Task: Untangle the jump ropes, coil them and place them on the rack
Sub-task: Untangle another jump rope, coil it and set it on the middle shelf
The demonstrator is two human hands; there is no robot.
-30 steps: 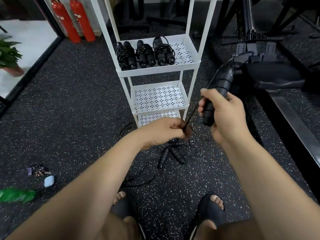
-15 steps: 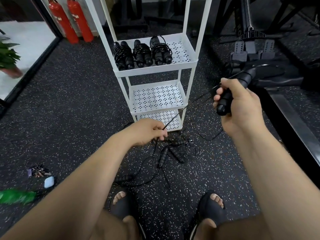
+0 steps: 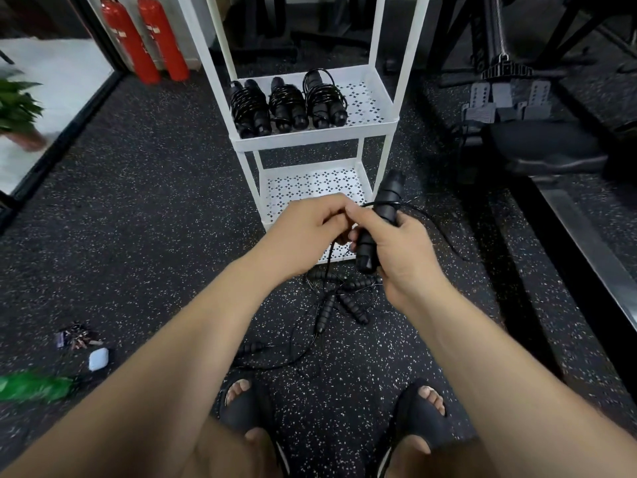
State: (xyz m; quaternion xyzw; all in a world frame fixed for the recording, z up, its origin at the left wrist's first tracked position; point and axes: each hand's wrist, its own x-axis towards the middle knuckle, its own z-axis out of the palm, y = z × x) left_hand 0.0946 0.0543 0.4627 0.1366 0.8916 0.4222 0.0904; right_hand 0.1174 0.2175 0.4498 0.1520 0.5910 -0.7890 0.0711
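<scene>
Head view, item in hand: jump rope handles (image 3: 381, 219) held upright in right hand (image 3: 401, 250), fingers curled round them; left hand (image 3: 305, 229) at their 9 o'clock, fingertips pinching the cord (image 3: 330, 258). Step, as judged: coiling, few turns on. Next move calls for another taut wrap. Rack (image 3: 310, 143) at 12 o'clock: top shelf holds three coiled ropes (image 3: 286, 106); middle shelf (image 3: 312, 188) bare. Tangled ropes (image 3: 339, 301) on floor at 6 o'clock

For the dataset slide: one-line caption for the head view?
Right hand grips a jump-rope handle, left hand pinches its cord; three coiled ropes sit on the rack.
</scene>
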